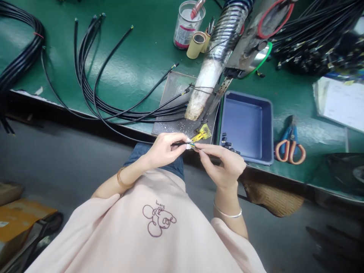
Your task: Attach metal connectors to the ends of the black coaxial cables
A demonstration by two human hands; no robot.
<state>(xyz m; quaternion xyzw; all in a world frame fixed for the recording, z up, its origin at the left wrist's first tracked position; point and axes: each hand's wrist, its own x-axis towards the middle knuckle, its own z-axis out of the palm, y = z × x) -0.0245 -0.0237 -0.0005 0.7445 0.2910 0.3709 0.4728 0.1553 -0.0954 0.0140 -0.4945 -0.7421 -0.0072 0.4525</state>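
My left hand (165, 149) pinches a black cable (133, 139) close to its stripped end. Thin coloured wires (193, 145) fan out of that end between my two hands. The fingertips of my right hand (223, 161) are closed at these wires; whether they grip a wire or a small part there is too small to tell. Just beyond my fingers lies a yellow tool or fixture (202, 133) on a dark plate (170, 87). More black cables (113, 110) run across the bench to the left, several ends resting on the plate.
A metal-wrapped duct (203, 83) reaches down over the plate. Right of it stand a blue tray (247, 129), small black connectors (226, 142) and orange-handled cutters (290, 146). A can (186, 28), a cardboard tube (196, 45) and cable bundles (21, 49) lie farther back; papers (344, 102) are at right.
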